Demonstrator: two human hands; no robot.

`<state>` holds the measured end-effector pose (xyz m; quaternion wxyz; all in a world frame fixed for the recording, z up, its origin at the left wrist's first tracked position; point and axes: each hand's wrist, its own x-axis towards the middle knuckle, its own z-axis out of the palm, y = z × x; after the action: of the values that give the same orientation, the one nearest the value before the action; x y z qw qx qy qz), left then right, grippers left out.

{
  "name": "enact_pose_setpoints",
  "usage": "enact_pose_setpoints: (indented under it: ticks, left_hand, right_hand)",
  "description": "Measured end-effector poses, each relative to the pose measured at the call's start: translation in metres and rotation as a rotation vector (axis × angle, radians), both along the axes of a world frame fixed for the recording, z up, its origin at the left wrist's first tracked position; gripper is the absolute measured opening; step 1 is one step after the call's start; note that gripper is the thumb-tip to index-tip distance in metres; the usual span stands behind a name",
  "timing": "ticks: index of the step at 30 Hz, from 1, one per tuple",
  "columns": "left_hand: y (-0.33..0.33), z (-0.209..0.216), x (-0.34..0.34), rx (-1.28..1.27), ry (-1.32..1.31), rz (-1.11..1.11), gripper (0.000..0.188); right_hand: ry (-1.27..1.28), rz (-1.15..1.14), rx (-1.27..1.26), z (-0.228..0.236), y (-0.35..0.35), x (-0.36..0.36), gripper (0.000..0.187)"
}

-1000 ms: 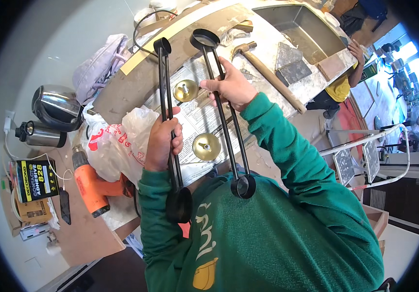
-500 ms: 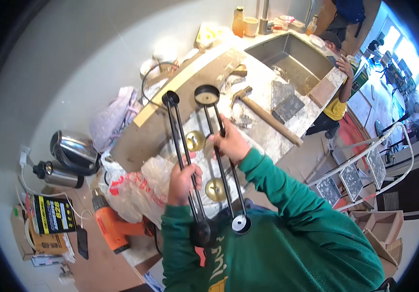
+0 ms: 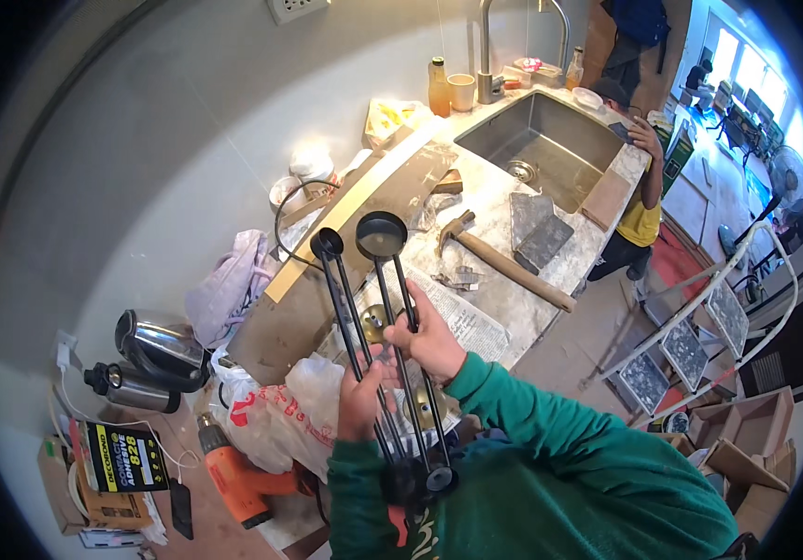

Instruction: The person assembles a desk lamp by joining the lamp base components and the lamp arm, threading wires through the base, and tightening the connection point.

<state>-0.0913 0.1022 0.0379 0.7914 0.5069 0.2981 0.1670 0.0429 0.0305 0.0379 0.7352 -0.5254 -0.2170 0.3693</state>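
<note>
My left hand (image 3: 360, 403) is closed around the rods of a slim black rack (image 3: 327, 245), made of two long rods with a small round cup at each end. A similar black rack with a wider round cup (image 3: 382, 236) is gripped in my right hand (image 3: 434, 345), thumb and fingers on its rods. Both racks slant side by side over the counter, their lower ends near my chest. Behind the rods show two brass-coloured discs (image 3: 373, 322), partly covered. Under them lies a printed newspaper sheet (image 3: 471, 322).
A claw hammer (image 3: 509, 266) and dark tile pieces (image 3: 540, 229) lie near the steel sink (image 3: 551, 140). Plastic bags (image 3: 285, 411) and an orange heat gun (image 3: 238, 481) are at left. A person (image 3: 642, 219) crouches beyond the sink; a stepladder (image 3: 686, 350) stands right.
The two racks have come closer together and lower toward my body, and my hands are nearer each other. The view has tilted, so the counter sits lower in the picture.
</note>
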Motion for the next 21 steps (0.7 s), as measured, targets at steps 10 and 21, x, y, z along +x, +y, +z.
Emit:
enact_pose_setpoints:
  ticks: [10, 21]
  left_hand:
    - [-0.01, 0.002, -0.001, -0.009, -0.028, -0.117, 0.035]
    - [0.025, 0.0, -0.015, -0.244, -0.084, -0.103, 0.044]
  right_hand:
    - [0.286, -0.014, 0.101, 0.0, -0.002, -0.005, 0.078]
    - [0.313, -0.028, 0.012, -0.026, 0.005, 0.002, 0.081]
